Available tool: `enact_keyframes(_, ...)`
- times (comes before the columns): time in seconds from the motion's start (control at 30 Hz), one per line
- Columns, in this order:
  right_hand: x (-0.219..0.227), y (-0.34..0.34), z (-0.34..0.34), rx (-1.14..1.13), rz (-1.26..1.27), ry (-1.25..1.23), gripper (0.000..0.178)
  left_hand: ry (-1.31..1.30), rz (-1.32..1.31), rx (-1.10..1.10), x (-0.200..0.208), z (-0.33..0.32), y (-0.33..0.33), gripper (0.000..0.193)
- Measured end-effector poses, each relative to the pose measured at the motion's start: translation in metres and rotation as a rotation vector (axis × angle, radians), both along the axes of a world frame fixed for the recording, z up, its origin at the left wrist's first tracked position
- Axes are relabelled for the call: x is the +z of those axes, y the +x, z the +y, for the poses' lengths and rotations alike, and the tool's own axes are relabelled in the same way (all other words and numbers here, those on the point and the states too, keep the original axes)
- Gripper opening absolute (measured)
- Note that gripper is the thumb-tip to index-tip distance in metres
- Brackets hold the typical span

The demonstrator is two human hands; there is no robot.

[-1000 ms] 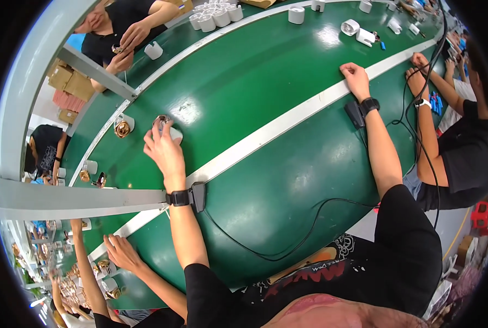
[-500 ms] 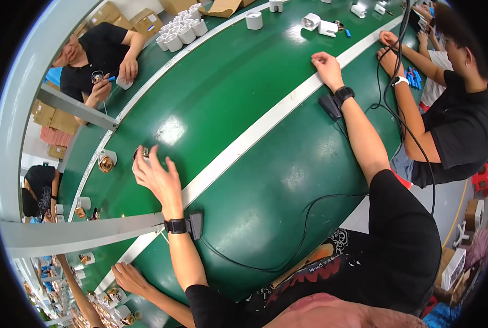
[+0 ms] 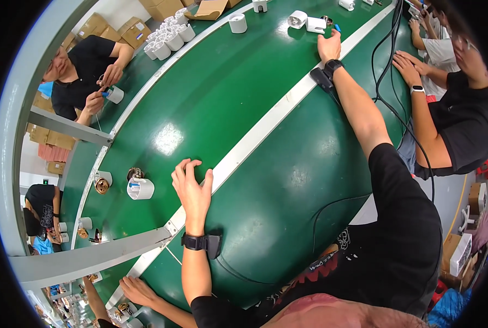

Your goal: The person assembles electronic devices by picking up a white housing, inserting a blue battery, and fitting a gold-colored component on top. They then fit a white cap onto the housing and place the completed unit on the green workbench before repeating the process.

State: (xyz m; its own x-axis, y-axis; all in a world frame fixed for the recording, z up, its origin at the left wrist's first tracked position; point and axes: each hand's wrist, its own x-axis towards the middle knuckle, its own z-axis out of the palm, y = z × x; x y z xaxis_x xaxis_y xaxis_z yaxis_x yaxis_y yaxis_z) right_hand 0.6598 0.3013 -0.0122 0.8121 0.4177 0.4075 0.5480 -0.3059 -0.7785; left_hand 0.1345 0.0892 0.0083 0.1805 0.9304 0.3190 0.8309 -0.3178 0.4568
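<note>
My left hand (image 3: 192, 188) hovers over the green conveyor belt (image 3: 216, 104) with fingers spread and nothing in it. A white cylindrical housing (image 3: 140, 189) lies just left of it, apart from the fingers. My right hand (image 3: 329, 45) stretches far forward, palm down near the belt's white stripe (image 3: 255, 139), holding nothing. Just beyond its fingertips lie a white cylindrical part (image 3: 297, 19) and a white block-shaped part (image 3: 316, 24). Both wrists wear black bands with small black devices.
A person in black across the belt handles a white part (image 3: 114, 94). A cluster of white cylinders (image 3: 167, 39) and cardboard boxes (image 3: 99, 24) sit at the far side. Another person's arms (image 3: 419, 82) rest at my right. A grey beam (image 3: 85, 257) crosses lower left.
My left hand let go of the white housing, which now lies to its left, and the fingers opened. My right hand reached farther forward toward the white parts.
</note>
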Motion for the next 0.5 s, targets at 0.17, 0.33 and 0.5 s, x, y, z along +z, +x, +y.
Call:
enact_keyframes(0.17, 0.005, 0.025, 0.014, 0.24, 0.05, 0.16, 0.073, 0.023, -0.027, 0.017, -0.003, 0.001, 0.006, 0.033)
enact_keyframes(0.33, 0.024, 0.005, -0.007, 0.568, 0.595, 0.252, 0.071, 0.013, -0.023, 0.055, -0.004, -0.004, -0.005, 0.031)
enact_keyframes(0.5, 0.03, 0.02, -0.021, 0.713, 0.787, 0.302, 0.061, 0.029, -0.026, 0.042, -0.006, -0.001, -0.002, 0.031)
